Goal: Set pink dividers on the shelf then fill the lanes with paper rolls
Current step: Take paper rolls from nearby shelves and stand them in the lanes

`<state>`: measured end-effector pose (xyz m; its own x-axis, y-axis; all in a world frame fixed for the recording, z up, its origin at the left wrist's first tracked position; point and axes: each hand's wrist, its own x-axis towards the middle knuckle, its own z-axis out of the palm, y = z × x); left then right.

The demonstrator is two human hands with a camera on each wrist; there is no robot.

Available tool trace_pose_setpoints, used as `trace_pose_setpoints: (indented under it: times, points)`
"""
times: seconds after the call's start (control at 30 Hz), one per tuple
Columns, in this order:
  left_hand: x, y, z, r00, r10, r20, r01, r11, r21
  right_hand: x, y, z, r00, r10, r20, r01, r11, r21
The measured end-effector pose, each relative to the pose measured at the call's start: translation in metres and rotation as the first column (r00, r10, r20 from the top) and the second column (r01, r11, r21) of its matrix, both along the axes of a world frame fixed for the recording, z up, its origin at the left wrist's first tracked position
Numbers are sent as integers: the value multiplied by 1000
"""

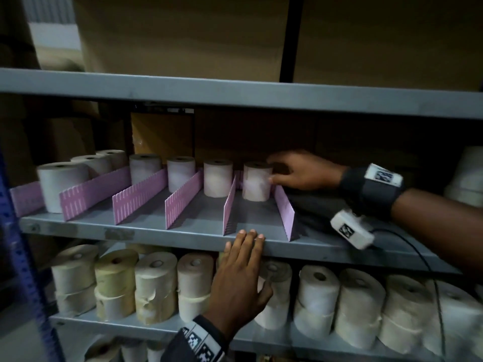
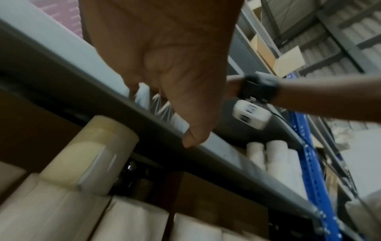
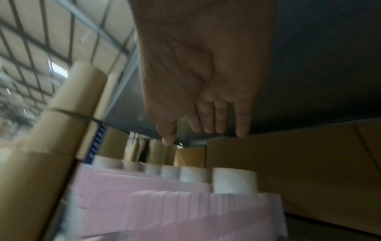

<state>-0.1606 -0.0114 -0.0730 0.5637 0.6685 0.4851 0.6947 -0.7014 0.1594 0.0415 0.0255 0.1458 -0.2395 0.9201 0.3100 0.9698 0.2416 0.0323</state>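
Mid-frame shelf: pink dividers upright, one paper roll standing at the back of each lane. Right hand, centre right, fingers loosely spread, touching the rightmost roll. Left hand, lower centre, fingers straight, fingertips resting on the shelf's front edge.

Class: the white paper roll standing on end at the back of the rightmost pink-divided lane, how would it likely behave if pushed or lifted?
The white paper roll stands upright on a flat end, so it probably slides rather than rolls. It is taller than wide, so a high push may tip it. Tightly wound round a small core, it likely feels firm and fairly heavy. The right hand beside it touches its side.
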Motion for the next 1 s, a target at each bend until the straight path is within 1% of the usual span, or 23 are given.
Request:
trace_pose_setpoints:
  times: [0.07, 0.13, 0.2, 0.23, 0.33, 0.4, 0.5, 0.63, 0.73, 0.8, 0.9, 1.0]
  points:
    - [-5, -4, 7, 1000, -22, 5, 23, 999, -30, 0, -41, -4, 1000, 29, 4, -29, 993, 111]
    - [-8, -12, 14, 997, -41, 72, 45, 997, -60, 2, -77, -13, 1000, 3, -3, -3, 987, 161]
    - [-6, -25, 19, 984, -99, 150, 111, 991, -74, 8, -111, -26, 997, -72, -36, 78, 978, 194]
    - [-2, -33, 21, 969, -150, 195, 167, 983, -74, 13, -130, -34, 991, -115, -65, 127, 967, 220]
    - [13, -58, 27, 905, -276, 323, 314, 947, -71, 28, -178, -57, 962, -226, -152, 259, 933, 250]
    - [29, -77, 33, 872, -329, 362, 374, 925, -62, 42, -206, -69, 930, -309, -197, 350, 909, 225]
    - [57, -99, 45, 830, -408, 382, 467, 881, -73, 72, -238, -83, 875, -409, -259, 466, 857, 219]
    - [95, -116, 61, 804, -477, 355, 526, 849, -53, 117, -268, -92, 802, -475, -363, 572, 785, 237]
    - [132, -123, 77, 762, -523, 382, 586, 808, -64, 158, -281, -91, 756, -485, -440, 632, 718, 294]
    - [159, -121, 85, 745, -550, 377, 607, 793, -44, 184, -285, -88, 727, -484, -486, 667, 665, 336]
    - [213, -116, 97, 716, -574, 397, 632, 774, -20, 226, -289, -78, 708, -459, -537, 691, 607, 392]
    - [268, -107, 112, 696, -579, 424, 660, 749, -60, 267, -288, -64, 697, -468, -543, 711, 550, 439]
